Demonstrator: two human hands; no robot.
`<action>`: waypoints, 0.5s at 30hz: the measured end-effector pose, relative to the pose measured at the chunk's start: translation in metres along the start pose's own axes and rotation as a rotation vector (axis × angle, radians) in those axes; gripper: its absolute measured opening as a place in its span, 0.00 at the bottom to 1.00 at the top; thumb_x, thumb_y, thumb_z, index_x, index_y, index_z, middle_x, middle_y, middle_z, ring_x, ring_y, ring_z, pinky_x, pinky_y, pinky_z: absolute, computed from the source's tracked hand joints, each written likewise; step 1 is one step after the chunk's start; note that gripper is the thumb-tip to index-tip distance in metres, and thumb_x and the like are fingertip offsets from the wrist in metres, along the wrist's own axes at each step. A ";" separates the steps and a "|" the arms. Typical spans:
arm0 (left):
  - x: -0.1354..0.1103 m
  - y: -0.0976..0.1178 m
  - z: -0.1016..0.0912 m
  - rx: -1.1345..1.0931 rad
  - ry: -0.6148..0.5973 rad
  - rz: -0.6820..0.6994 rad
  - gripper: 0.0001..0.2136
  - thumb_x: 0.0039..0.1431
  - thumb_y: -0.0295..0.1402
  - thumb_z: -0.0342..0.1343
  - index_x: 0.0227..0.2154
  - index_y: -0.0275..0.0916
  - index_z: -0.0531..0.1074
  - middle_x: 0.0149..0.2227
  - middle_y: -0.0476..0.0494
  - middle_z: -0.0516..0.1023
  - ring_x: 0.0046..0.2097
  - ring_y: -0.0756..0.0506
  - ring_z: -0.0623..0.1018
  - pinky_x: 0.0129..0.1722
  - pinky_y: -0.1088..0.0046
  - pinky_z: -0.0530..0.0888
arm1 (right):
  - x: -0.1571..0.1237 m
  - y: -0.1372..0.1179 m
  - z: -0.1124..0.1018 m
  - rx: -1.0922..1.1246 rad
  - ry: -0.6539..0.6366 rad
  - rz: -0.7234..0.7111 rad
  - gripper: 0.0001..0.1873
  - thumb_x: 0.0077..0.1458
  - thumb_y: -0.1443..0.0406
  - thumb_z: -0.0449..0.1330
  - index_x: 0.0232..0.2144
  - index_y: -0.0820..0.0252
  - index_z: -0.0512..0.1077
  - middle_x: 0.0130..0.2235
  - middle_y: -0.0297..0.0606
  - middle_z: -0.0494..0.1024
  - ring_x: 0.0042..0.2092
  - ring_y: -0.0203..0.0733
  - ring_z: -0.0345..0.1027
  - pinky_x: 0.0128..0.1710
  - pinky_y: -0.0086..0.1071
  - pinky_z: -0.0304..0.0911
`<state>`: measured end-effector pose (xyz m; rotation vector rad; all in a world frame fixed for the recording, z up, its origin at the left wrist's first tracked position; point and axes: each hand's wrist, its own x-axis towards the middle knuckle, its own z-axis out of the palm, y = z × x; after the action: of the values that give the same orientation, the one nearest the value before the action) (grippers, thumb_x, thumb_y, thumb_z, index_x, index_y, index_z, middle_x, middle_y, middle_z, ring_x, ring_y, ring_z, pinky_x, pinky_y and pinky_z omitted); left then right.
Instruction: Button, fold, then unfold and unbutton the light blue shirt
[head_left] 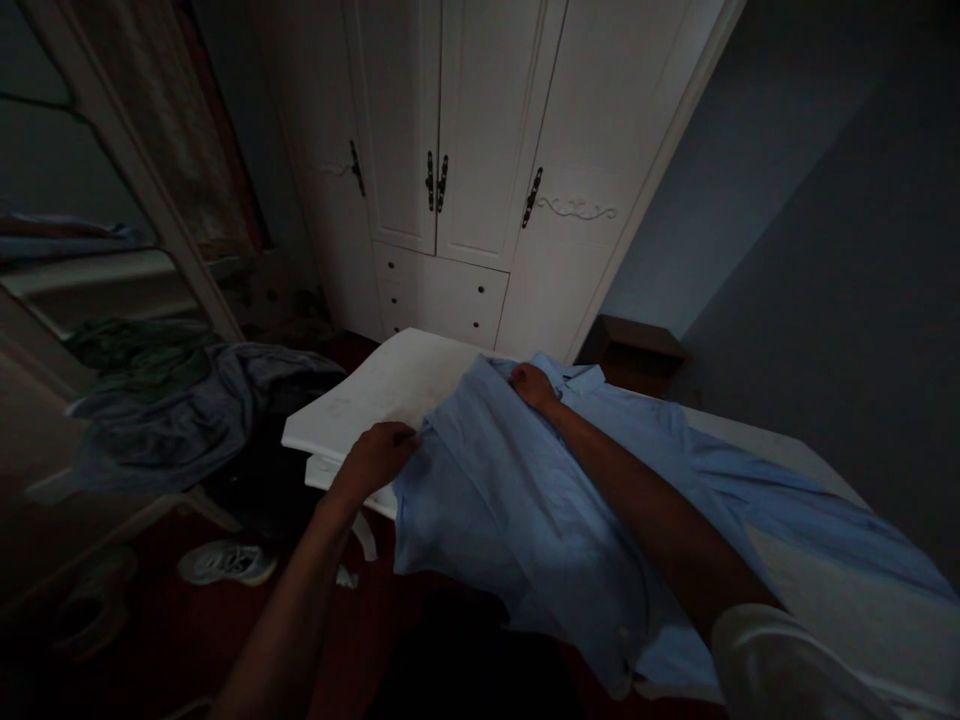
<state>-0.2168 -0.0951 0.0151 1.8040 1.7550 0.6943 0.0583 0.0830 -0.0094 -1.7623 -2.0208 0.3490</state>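
A light blue collared shirt [480, 470] lies over a white table [375, 385], its front part hanging down past the near edge. One sleeve stretches to the right along the tabletop. My left hand [379, 455] pinches the shirt's left edge between thumb and fingers, close to the table's left corner. Near the collar, my right hand [532, 385] is closed on the fabric at the far side, with the forearm crossing over the shirt. A folded-over layer of cloth runs between the two hands.
Behind the table stands a white wardrobe [465, 130] with dark handles. A small brown cabinet [637, 345] is by the wall. To the left are piled clothes [187, 410] beside a mirror [67, 180]. A shoe [225, 562] sits on the red floor.
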 end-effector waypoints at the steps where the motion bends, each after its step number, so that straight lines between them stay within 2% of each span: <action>1: -0.001 0.000 -0.001 -0.065 -0.033 0.009 0.16 0.53 0.42 0.49 0.32 0.37 0.77 0.35 0.40 0.80 0.38 0.41 0.78 0.37 0.69 0.70 | 0.002 0.000 0.001 -0.012 -0.006 -0.001 0.07 0.54 0.68 0.56 0.36 0.64 0.73 0.42 0.44 0.77 0.46 0.43 0.69 0.43 0.28 0.59; 5: -0.013 0.003 -0.005 -0.235 -0.209 -0.046 0.19 0.52 0.49 0.49 0.20 0.37 0.70 0.19 0.45 0.72 0.24 0.46 0.72 0.27 0.72 0.66 | 0.009 -0.002 0.002 -0.053 -0.028 0.017 0.08 0.55 0.67 0.55 0.34 0.63 0.73 0.40 0.44 0.77 0.43 0.43 0.70 0.39 0.29 0.59; 8: -0.030 0.003 -0.004 -0.239 -0.228 -0.133 0.22 0.51 0.53 0.50 0.21 0.37 0.69 0.20 0.46 0.72 0.21 0.48 0.70 0.22 0.73 0.64 | 0.009 -0.003 0.003 -0.074 -0.026 0.036 0.09 0.55 0.65 0.54 0.36 0.61 0.72 0.41 0.44 0.77 0.42 0.44 0.69 0.38 0.30 0.59; 11: -0.050 0.000 0.003 -0.230 -0.142 -0.157 0.21 0.49 0.54 0.54 0.27 0.38 0.71 0.24 0.47 0.73 0.22 0.48 0.71 0.21 0.74 0.63 | 0.008 -0.003 0.003 -0.090 -0.018 0.039 0.10 0.55 0.64 0.53 0.36 0.60 0.72 0.42 0.44 0.76 0.42 0.44 0.69 0.37 0.31 0.59; 15: -0.071 -0.010 0.021 -0.174 0.067 -0.217 0.20 0.46 0.53 0.58 0.27 0.39 0.68 0.26 0.47 0.74 0.28 0.45 0.75 0.26 0.73 0.66 | 0.005 -0.004 0.003 -0.101 -0.010 0.043 0.11 0.56 0.62 0.52 0.36 0.60 0.72 0.42 0.44 0.76 0.42 0.45 0.69 0.37 0.31 0.59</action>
<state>-0.2116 -0.1667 -0.0066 1.4656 1.8380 0.7987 0.0531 0.0879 -0.0089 -1.8699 -2.0433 0.2742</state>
